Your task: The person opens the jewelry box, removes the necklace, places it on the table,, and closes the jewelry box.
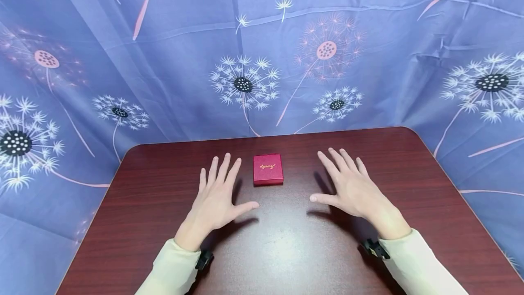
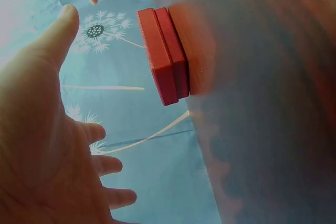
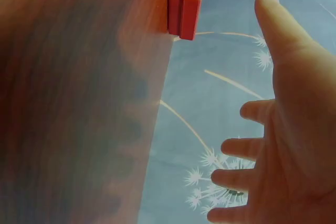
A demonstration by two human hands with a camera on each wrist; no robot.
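A small red gift box (image 1: 268, 169) with gold script on its lid sits on the dark wooden table, between the two hands and a little beyond them. Both wrist views show its side, with the lid (image 2: 155, 56) fitted over the base. To the left of the box, the left hand (image 1: 215, 201) is held over the table with fingers spread and thumb pointing inward. The right hand (image 1: 352, 190) mirrors it on the other side, fingers spread, farther from the box. Neither hand touches anything, and each casts a shadow on the tabletop.
The reddish-brown table (image 1: 135, 222) has rounded far corners. Behind it and along both sides hangs a blue cloth (image 1: 184, 81) printed with dandelions. Dark wrist devices (image 1: 204, 259) show at the cuffs of the pale sleeves (image 1: 173, 267).
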